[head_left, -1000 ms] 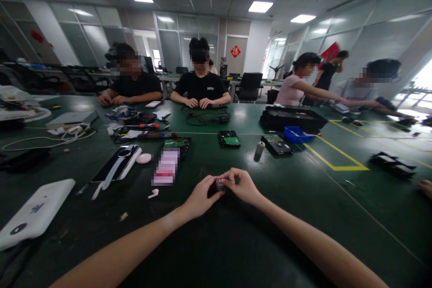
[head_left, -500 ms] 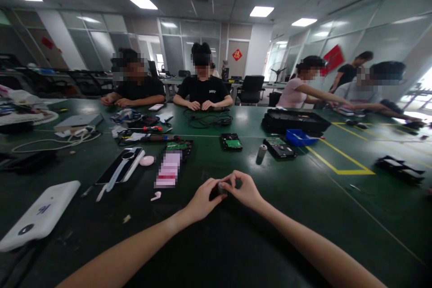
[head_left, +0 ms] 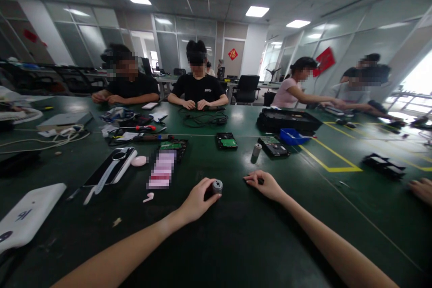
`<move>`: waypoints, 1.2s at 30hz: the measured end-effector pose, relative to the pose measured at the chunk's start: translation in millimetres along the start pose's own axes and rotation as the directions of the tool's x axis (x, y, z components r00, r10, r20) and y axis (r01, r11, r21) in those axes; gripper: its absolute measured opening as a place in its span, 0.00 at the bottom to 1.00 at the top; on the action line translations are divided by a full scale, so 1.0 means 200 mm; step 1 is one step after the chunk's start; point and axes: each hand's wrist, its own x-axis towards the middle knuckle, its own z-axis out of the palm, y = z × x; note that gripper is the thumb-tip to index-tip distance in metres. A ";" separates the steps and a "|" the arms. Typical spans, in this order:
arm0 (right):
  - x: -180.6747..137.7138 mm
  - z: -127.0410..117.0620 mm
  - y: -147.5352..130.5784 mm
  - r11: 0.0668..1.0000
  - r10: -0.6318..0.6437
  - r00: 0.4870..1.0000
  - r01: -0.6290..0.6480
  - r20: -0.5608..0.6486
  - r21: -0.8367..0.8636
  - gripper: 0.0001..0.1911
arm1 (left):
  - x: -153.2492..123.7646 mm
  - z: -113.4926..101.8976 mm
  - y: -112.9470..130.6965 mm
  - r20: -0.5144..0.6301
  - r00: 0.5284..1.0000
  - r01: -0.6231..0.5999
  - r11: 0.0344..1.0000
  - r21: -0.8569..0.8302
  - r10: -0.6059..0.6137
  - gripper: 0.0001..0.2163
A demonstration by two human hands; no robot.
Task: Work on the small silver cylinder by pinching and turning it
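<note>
My left hand (head_left: 199,199) is closed round the side of a small silver metal cylinder (head_left: 218,186), whose round top with a dark centre faces up. My right hand (head_left: 266,184) rests low over the table to the right of it, fingers curled and pinched together. Dark spots show at its fingertips; whether anything small is held there I cannot make out. Ahead of that hand a similar metal cylinder (head_left: 257,149) stands upright beside a hard drive (head_left: 275,146). Another hard drive (head_left: 227,141) with a green circuit board lies further left.
A phone (head_left: 162,168), a white earbud (head_left: 148,197), a pink case (head_left: 139,161) and a white device (head_left: 30,213) lie to the left. Further back are a screwdriver (head_left: 145,128), black cables (head_left: 205,118), a blue tray (head_left: 293,137) and a black bin (head_left: 288,120). People sit opposite; another hand (head_left: 421,190) rests at right.
My right hand has come off the cylinder and moved right, leaving its top in sight. My left hand still holds it. The view has turned slightly right, and another person's hand appears at the right edge.
</note>
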 end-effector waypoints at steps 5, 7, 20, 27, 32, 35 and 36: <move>0.00 0.03 -0.02 1.000 0.016 0.999 -0.016 -0.045 -0.010 0.21 | 0.00 0.00 0.00 0.022 1.000 0.001 1.000 -0.002 -0.001 0.15; 0.02 0.07 -0.09 0.996 0.028 0.996 -0.022 -0.082 0.083 0.21 | 0.00 0.00 0.01 0.022 1.000 -0.002 1.000 0.006 0.002 0.14; 0.06 0.43 -0.41 0.963 -0.177 0.984 0.175 -0.010 0.205 0.17 | 0.00 0.02 -0.03 -0.017 0.999 -0.039 0.999 0.005 0.039 0.12; 0.07 0.43 -0.39 0.973 -0.186 0.982 0.186 -0.010 0.137 0.15 | 0.00 0.02 -0.02 -0.021 0.999 -0.026 0.999 0.029 0.027 0.09; 0.07 0.43 -0.40 0.959 -0.148 0.989 0.138 0.021 0.249 0.14 | 0.00 0.02 -0.02 -0.008 1.000 -0.027 0.999 0.023 0.027 0.10; 0.07 0.42 -0.40 0.958 -0.124 0.992 0.127 -0.028 0.256 0.16 | 0.00 0.01 -0.01 -0.003 0.999 -0.039 0.999 0.010 0.039 0.12; 0.08 0.42 -0.40 0.962 -0.109 0.991 0.124 -0.075 0.241 0.17 | 0.00 0.01 -0.01 -0.004 0.999 -0.042 0.999 0.010 0.042 0.12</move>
